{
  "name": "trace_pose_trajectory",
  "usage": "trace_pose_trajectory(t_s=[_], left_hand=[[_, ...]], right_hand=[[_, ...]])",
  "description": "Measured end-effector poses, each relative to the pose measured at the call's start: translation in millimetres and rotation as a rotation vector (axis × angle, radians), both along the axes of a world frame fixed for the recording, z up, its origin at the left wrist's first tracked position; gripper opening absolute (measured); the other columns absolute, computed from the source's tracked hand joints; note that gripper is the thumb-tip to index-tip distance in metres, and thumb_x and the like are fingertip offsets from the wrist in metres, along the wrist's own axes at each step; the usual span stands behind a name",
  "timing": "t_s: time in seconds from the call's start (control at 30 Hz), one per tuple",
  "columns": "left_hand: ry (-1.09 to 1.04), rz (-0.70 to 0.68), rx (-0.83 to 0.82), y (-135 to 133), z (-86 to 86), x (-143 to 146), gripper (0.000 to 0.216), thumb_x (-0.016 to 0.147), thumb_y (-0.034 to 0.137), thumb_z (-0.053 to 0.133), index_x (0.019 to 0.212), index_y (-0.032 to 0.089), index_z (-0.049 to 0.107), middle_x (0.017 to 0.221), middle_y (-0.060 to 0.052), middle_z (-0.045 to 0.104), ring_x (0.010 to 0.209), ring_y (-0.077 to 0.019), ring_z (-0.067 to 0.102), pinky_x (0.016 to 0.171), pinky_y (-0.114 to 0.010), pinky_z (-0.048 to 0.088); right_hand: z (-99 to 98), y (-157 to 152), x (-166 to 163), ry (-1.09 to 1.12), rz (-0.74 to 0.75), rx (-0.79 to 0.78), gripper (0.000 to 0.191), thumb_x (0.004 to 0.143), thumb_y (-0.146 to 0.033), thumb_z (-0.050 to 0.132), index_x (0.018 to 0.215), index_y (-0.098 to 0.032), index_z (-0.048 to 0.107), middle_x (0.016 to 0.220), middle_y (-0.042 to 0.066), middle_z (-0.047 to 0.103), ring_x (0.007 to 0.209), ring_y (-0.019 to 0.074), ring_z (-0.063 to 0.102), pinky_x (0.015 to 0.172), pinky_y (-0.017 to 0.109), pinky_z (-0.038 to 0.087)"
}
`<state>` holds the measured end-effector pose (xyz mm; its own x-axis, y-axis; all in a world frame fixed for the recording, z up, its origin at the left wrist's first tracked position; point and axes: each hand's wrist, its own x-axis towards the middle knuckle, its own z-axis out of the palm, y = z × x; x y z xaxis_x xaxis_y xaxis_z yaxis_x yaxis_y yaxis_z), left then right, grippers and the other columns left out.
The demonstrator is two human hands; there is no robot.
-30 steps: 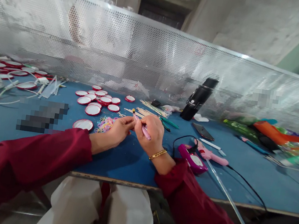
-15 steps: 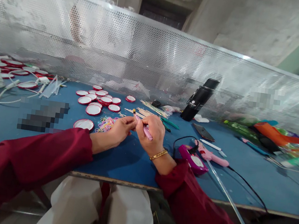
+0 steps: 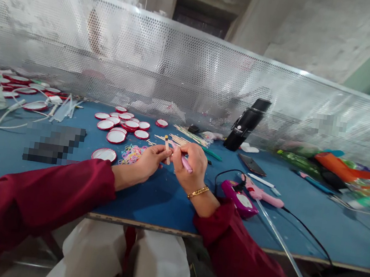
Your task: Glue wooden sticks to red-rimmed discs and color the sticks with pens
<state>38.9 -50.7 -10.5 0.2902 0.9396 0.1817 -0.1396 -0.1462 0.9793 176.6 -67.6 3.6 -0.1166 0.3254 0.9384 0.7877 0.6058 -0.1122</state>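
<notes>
Between the thumb and fingers of my left hand (image 3: pixel 149 162) is a short pale wooden stick (image 3: pixel 167 147), held nearly upright, with a dark band and a yellowish tip. My right hand (image 3: pixel 191 169) grips a pink pen (image 3: pixel 187 164) like a writer, its front end pointing at the stick; whether it touches is too small to tell. A heap of coloured rubber bands (image 3: pixel 131 154) lies beside my left hand. Just beyond both hands, loose wooden sticks (image 3: pixel 178 139) are spread on the blue table (image 3: pixel 155 203).
Several red-rimmed jar lids (image 3: pixel 116 136) lie left of centre. A blurred dark object (image 3: pixel 55 144) is farther left. To the right are a black bottle (image 3: pixel 247 125), a phone (image 3: pixel 252 164), a purple power socket (image 3: pixel 238 200) and a pink glue gun (image 3: pixel 262 193) with a long clear stick.
My right hand and the pen have shifted slightly right, away from my left fingers. More of the wooden stick shows, and it stands a little more upright.
</notes>
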Motion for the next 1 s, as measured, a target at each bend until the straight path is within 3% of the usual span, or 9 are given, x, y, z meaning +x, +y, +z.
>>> trace_pose_trajectory(t_s=[0.17, 0.33, 0.53, 0.77, 1.0], left_hand=[[-0.021, -0.014, -0.040, 2.6, -2.5, 0.1, 0.032, 0.079, 0.049, 0.060, 0.082, 0.018, 0.064, 0.076, -0.002, 0.060, 0.064, -0.0102, 0.050, 0.053, -0.019, 0.033], [-0.058, 0.003, -0.078, 5.5, -6.1, -0.3, 0.030, 0.079, 0.048, 0.061, 0.085, 0.019, 0.066, 0.077, -0.002, 0.061, 0.068, -0.0107, 0.053, 0.055, -0.019, 0.036], [-0.088, -0.010, -0.111, 7.5, -7.1, -0.6, 0.028, 0.077, 0.046, 0.064, 0.087, 0.019, 0.067, 0.082, -0.001, 0.064, 0.067, -0.0101, 0.054, 0.055, -0.020, 0.036], [-0.121, -0.043, -0.109, 9.7, -7.8, 0.7, 0.031, 0.074, 0.047, 0.067, 0.076, 0.017, 0.061, 0.072, 0.000, 0.060, 0.063, -0.0088, 0.051, 0.053, -0.019, 0.034], [-0.117, -0.060, -0.121, 12.0, -11.1, 0.4, 0.033, 0.074, 0.049, 0.068, 0.080, 0.017, 0.062, 0.076, -0.001, 0.061, 0.064, -0.0090, 0.052, 0.054, -0.019, 0.036]], right_hand=[[1.3, 2.9, 4.6, 0.199, 0.011, -0.186, 0.013, 0.089, -0.034, 0.056, 0.085, -0.022, 0.056, 0.076, 0.001, 0.066, 0.069, 0.0156, 0.062, 0.065, 0.029, 0.047], [-0.3, 5.3, 5.4, 0.240, 0.083, -0.308, 0.018, 0.093, -0.037, 0.049, 0.090, -0.022, 0.060, 0.079, 0.002, 0.069, 0.070, 0.0155, 0.064, 0.064, 0.028, 0.048], [-4.2, 6.0, 1.3, 0.267, 0.091, -0.278, 0.014, 0.089, -0.031, 0.055, 0.099, -0.022, 0.060, 0.085, 0.003, 0.070, 0.073, 0.0169, 0.066, 0.069, 0.030, 0.051], [-3.2, 5.2, 0.4, 0.147, 0.122, -0.181, 0.008, 0.084, -0.023, 0.057, 0.084, -0.022, 0.065, 0.085, 0.003, 0.070, 0.082, 0.0197, 0.065, 0.077, 0.036, 0.052], [-5.9, 7.1, -2.2, 0.336, 0.121, -0.265, 0.013, 0.081, -0.030, 0.063, 0.090, -0.021, 0.059, 0.080, 0.003, 0.068, 0.070, 0.0176, 0.066, 0.063, 0.031, 0.053]])
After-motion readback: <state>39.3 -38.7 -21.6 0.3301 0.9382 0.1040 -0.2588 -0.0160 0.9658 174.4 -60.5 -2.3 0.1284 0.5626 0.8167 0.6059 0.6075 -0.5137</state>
